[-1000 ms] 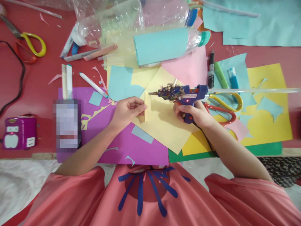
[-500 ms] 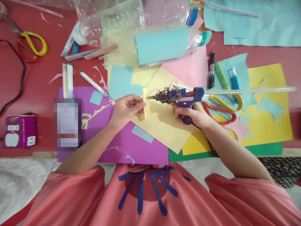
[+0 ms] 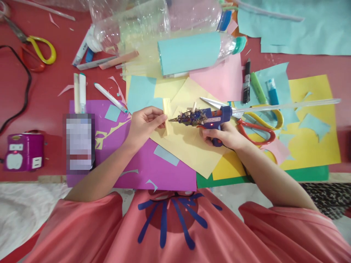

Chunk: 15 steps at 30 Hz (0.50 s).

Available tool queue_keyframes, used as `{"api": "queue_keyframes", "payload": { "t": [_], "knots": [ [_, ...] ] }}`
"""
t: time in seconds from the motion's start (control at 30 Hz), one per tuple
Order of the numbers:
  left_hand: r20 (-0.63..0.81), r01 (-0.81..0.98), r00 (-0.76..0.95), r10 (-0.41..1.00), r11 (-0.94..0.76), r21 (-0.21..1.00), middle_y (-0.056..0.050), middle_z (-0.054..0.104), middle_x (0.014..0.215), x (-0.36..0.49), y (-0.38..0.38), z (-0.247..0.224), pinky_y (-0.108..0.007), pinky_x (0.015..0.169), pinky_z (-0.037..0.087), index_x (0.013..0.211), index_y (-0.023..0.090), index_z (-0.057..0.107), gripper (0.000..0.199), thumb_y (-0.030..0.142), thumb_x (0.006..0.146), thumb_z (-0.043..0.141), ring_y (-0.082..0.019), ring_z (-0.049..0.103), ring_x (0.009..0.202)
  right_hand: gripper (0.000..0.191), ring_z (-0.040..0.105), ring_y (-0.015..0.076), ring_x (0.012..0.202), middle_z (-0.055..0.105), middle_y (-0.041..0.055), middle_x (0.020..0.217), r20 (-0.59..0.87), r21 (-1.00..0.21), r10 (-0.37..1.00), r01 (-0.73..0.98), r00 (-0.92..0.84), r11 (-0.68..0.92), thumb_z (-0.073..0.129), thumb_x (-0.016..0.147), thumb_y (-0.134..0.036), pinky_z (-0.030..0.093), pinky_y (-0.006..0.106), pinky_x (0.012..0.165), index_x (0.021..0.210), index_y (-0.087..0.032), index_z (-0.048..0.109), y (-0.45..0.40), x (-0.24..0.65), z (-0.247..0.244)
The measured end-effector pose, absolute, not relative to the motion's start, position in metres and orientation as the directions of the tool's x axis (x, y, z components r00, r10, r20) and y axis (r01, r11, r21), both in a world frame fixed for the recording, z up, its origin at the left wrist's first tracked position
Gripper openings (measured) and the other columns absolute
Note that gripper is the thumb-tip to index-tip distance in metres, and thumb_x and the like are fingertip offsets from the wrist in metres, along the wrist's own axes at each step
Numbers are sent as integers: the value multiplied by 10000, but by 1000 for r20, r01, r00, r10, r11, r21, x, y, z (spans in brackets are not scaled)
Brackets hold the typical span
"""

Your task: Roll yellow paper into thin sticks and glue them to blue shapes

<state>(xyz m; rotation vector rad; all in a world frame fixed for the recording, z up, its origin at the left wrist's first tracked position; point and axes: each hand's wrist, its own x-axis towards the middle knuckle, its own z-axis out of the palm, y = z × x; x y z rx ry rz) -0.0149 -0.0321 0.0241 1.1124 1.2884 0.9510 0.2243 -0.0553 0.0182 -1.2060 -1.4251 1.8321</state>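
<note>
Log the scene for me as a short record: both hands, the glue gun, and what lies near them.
Left hand: fingers pinching a yellow strip
Right hand: gripping the glue gun
Nozzle: pointed at the strip; contact unclear
Light: red, lit
Glue stick: sticking out of the gun's back
Below: cream paper
Near right hand: scissors
Beyond hands: blue-wrapped bottle, on its side

Red tabletop point(image 3: 52, 117) above pale, perhaps marbled floor point(image 3: 19, 212)

left hand point(image 3: 144, 125): thumb-to-finger pinch | right hand point(image 3: 228, 136): fingers curled in grip | forearms point(image 3: 105, 171): angled inward
</note>
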Motion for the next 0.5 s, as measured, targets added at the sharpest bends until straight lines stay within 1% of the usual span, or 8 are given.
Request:
{"api": "queue_keyframes", "payload": {
  "t": [0.17,0.27,0.4,0.5],
  "knots": [
    [-219,86,57,974,214,973,34,613,552,-17,-30,25,-180,501,486,649,178,626,124,246,651,729,-74,577,488,299,462,93,403,503,-25,473,-362,-931,802,149,-474,-333,638,765,-396,392,243,399,577,-201,511,-57,225,18],
    [-202,75,45,978,199,977,38,606,554,-17,-29,25,-180,515,487,650,175,619,144,265,646,731,-67,571,489,275,462,93,409,514,-28,465,-374,-927,787,161,-491,-340,648,761,-381,386,237,401,599,-202,517,-56,226,18],
    [-192,78,32,981,189,979,38,605,573,-17,-29,26,-198,541,505,659,174,611,187,319,645,728,-71,580,504,267,445,85,413,514,-24,457,-358,-934,775,185,-522,-307,642,763,-359,367,229,403,588,-198,521,-55,226,20],
    [-194,80,18,981,192,978,38,604,573,-18,-28,25,-205,548,512,662,177,606,214,349,636,732,-73,582,507,244,441,86,405,510,-34,450,-367,-930,779,205,-508,-304,648,749,-359,350,228,393,610,-203,521,-56,225,21]
  ]
}}
